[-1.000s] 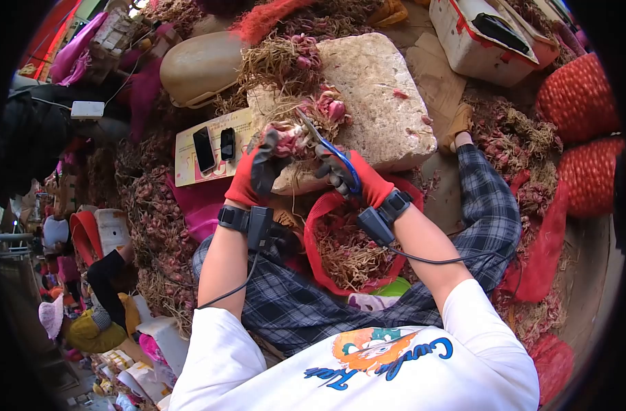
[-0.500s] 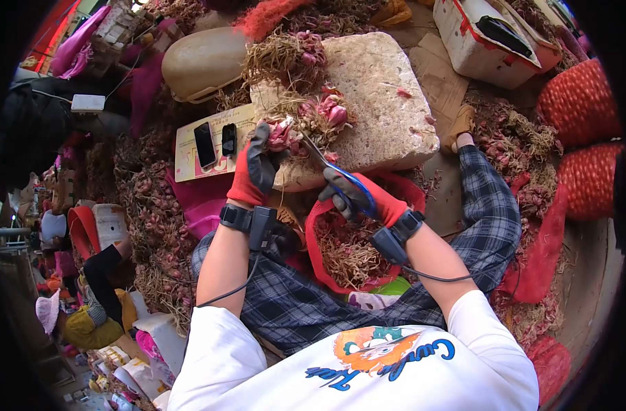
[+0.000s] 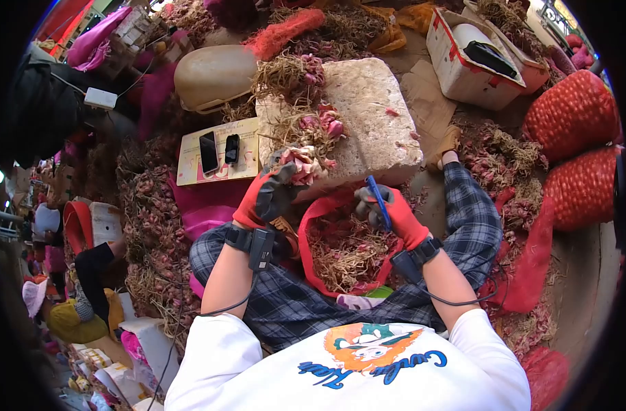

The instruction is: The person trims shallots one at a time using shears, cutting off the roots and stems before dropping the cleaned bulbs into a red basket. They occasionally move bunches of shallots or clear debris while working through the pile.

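In red gloves with grey fingers, both my hands are in front of the foam block (image 3: 374,103). My left hand (image 3: 270,195) is closed on a bunch of shallots (image 3: 304,166) with pinkish, papery bulbs, by the block's near left corner. My right hand (image 3: 396,214) grips scissors (image 3: 377,197) by their blue handles, apart from the bunch; the blades barely show. More shallots (image 3: 330,125) with dry stalks lie along the block's left side. Below my hands, a red-rimmed container (image 3: 309,264) holds dry stalk trimmings (image 3: 350,257).
Left of the block, two black devices, one a phone (image 3: 208,152), lie on a printed yellowish board (image 3: 186,168). Heaps of shallots (image 3: 155,226) lie farther left. Full red mesh sacks (image 3: 573,109) stand at right, with a white foam box (image 3: 456,75) behind. Other people are at far left.
The scissors have come away from the bunch, moving right and toward me with my right hand. My left hand, still holding shallots, has come slightly lower. The whole view has shifted a little.
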A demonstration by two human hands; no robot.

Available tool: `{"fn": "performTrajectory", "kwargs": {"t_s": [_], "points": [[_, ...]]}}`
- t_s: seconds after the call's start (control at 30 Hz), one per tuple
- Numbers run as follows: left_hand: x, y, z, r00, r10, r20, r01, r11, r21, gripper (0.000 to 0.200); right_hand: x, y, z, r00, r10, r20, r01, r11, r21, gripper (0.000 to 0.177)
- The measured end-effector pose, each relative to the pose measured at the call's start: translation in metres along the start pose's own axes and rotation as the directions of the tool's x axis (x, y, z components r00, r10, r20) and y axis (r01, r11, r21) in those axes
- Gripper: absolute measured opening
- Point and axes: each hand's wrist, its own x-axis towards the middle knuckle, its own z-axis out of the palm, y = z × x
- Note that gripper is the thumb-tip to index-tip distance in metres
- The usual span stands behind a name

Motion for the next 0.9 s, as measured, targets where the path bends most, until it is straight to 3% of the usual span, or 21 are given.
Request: {"fn": "performTrajectory", "kwargs": {"t_s": [0.07,0.1,0.13,0.17,0.23,0.33,0.43,0.47,0.53,0.57,0.6,0.67,0.7,0.73,0.8,0.83,0.87,0.9], "points": [[0.008,-0.031,-0.03,0.987,-0.159,-0.006,0.156,0.961,0.228,0.042,-0.011,-0.013,0.014,0.986,-0.152,-0.069,0.149,0.988,-0.042,0.031],[0.008,-0.028,0.012,0.982,-0.162,-0.1,0.186,0.93,0.316,0.037,-0.013,-0.018,0.022,0.968,-0.229,-0.101,0.223,0.973,-0.065,0.032],[0.008,-0.024,0.056,0.967,-0.165,-0.194,0.231,0.89,0.394,0.033,-0.012,-0.02,0.022,0.976,-0.21,-0.051,0.211,0.977,0.014,0.035],[0.005,-0.038,0.066,0.941,-0.087,-0.326,0.247,0.837,0.488,0.028,-0.011,-0.02,0.027,0.976,-0.219,-0.019,0.217,0.975,-0.055,0.035],[-0.003,-0.06,0.072,0.904,-0.149,-0.4,0.282,0.913,0.295,0.03,-0.01,-0.017,0.036,0.973,-0.226,0.046,0.231,0.955,-0.185,0.034],[-0.012,-0.115,0.058,0.732,0.084,-0.676,0.148,0.949,0.278,0.026,0.0,0.026,0.022,0.974,-0.225,-0.02,0.213,0.944,-0.252,0.03],[-0.012,-0.141,0.069,0.884,-0.221,-0.411,0.148,0.968,-0.203,0.034,-0.014,0.048,0.03,0.929,-0.311,-0.199,0.243,0.921,-0.304,0.028],[-0.012,-0.146,0.085,0.807,-0.217,-0.549,0.162,0.976,-0.149,0.029,-0.017,0.058,0.031,0.903,-0.365,-0.226,0.272,0.894,-0.355,0.029],[-0.02,-0.15,0.079,0.797,-0.117,-0.592,0.219,0.97,0.103,0.028,-0.014,0.08,0.023,0.883,-0.403,-0.241,0.307,0.883,-0.354,0.03],[-0.024,-0.155,0.071,0.794,-0.067,-0.604,0.249,0.943,0.222,0.027,-0.015,0.078,0.018,0.923,-0.327,-0.202,0.263,0.921,-0.288,0.029],[-0.023,-0.156,0.056,0.858,-0.082,-0.508,0.265,0.916,0.3,0.025,-0.016,0.072,0.01,0.955,-0.251,-0.16,0.212,0.951,-0.224,0.029],[-0.024,-0.155,0.048,0.857,-0.114,-0.503,0.326,0.875,0.358,0.026,-0.022,0.057,0.005,0.981,-0.159,-0.114,0.15,0.985,-0.089,0.024],[-0.023,-0.148,0.054,0.855,-0.13,-0.502,0.356,0.851,0.386,0.027,-0.024,0.053,0.003,0.982,-0.148,-0.116,0.131,0.981,-0.142,0.024],[-0.022,-0.138,0.06,0.881,-0.166,-0.442,0.397,0.769,0.502,0.032,-0.025,0.05,0.001,0.984,-0.135,-0.117,0.111,0.975,-0.194,0.024],[-0.025,-0.135,0.052,0.989,-0.011,-0.146,0.136,0.428,0.894,0.036,-0.023,0.049,-0.009,0.99,-0.119,-0.081,0.095,0.962,-0.257,0.026],[-0.025,-0.134,0.048,1.0,0.011,0.027,-0.028,0.2,0.979,0.038,-0.021,0.046,-0.014,0.992,-0.111,-0.059,0.094,0.965,-0.245,0.026],[-0.023,-0.134,0.045,0.993,-0.099,-0.07,0.117,0.621,0.775,0.035,-0.02,0.04,-0.016,0.994,-0.105,-0.036,0.094,0.968,-0.231,0.026],[-0.021,-0.132,0.041,0.967,-0.235,-0.102,0.256,0.885,0.388,0.033,-0.02,0.036,-0.017,0.995,-0.098,-0.012,0.093,0.972,-0.217,0.027]]}}
